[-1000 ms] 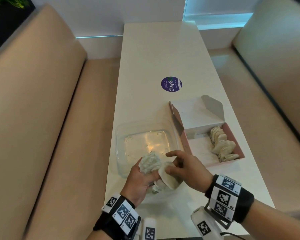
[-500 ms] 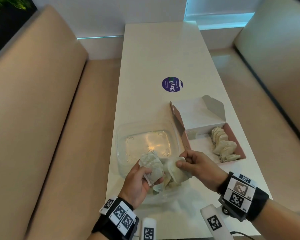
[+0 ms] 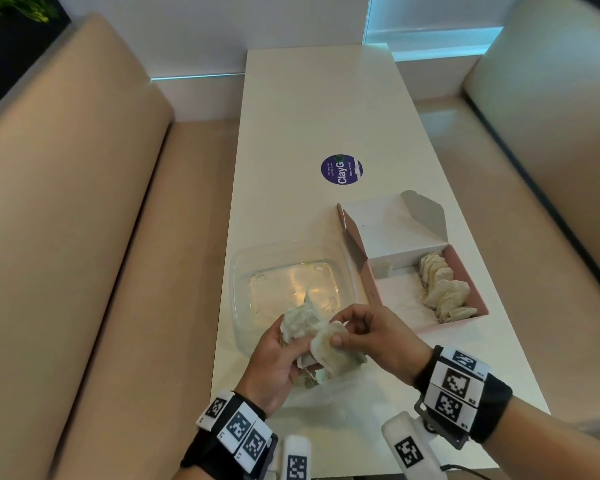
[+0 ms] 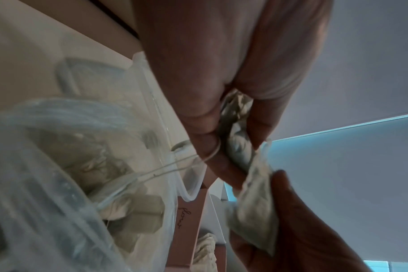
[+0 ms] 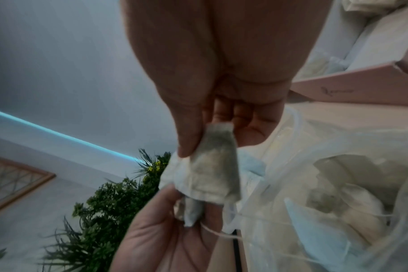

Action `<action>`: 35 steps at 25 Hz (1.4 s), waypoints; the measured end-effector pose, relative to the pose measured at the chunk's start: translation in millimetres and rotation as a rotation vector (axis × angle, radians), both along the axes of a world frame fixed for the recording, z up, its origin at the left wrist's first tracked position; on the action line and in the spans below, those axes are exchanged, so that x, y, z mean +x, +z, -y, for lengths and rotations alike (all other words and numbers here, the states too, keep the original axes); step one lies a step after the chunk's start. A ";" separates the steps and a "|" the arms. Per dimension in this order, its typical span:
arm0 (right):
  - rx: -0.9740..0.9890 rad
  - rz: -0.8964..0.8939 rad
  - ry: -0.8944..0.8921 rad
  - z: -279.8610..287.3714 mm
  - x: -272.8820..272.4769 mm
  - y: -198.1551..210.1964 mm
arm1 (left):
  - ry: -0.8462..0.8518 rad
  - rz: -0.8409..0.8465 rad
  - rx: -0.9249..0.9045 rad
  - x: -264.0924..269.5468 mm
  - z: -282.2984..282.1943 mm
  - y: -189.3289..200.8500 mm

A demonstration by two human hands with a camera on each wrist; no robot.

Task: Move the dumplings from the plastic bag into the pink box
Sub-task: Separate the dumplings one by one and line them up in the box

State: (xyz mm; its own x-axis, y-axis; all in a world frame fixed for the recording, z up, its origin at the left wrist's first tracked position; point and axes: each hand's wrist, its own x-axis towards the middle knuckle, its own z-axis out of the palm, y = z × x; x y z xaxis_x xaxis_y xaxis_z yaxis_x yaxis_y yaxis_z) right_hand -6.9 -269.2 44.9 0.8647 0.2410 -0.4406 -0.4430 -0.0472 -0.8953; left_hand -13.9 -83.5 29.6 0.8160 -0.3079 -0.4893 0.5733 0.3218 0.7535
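Observation:
Over the table's near end my left hand [image 3: 291, 344] grips a crumpled clump of pale dumplings [image 3: 302, 322], a thin string looped over one finger [image 4: 212, 150]. My right hand [image 3: 340, 336] pinches one flat dumpling [image 5: 214, 165] between thumb and fingers, still touching the clump. The translucent plastic bag [image 5: 338, 184] lies under both hands with more dumplings inside. The pink box [image 3: 478, 299] stands open to the right, with a row of dumplings [image 3: 444, 289] along its right side.
A clear plastic container [image 3: 291, 289] sits just beyond my hands, left of the box. A round purple sticker [image 3: 342, 169] lies farther up the white table [image 3: 326, 109]. Beige benches run along both sides.
My right hand drew a dumpling out to the right, then came back in close to the left hand. The left hand kept its grip in about the same place.

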 end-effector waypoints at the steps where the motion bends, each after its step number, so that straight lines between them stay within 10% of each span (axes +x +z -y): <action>1: -0.041 0.004 -0.030 -3.7 0.0 -4.0 | -0.006 0.018 0.004 -1.3 2.1 1.0; 18: 0.100 0.113 -0.016 39.9 -1.7 15.8 | 0.038 0.006 0.018 -4.4 -16.6 11.3; 27: -0.328 0.189 0.316 55.6 7.0 1.7 | -0.132 0.086 -0.231 4.6 -32.6 40.3; 35: -0.482 0.183 -0.149 99.4 7.6 -3.6 | -0.141 0.091 -0.180 0.5 -27.4 39.3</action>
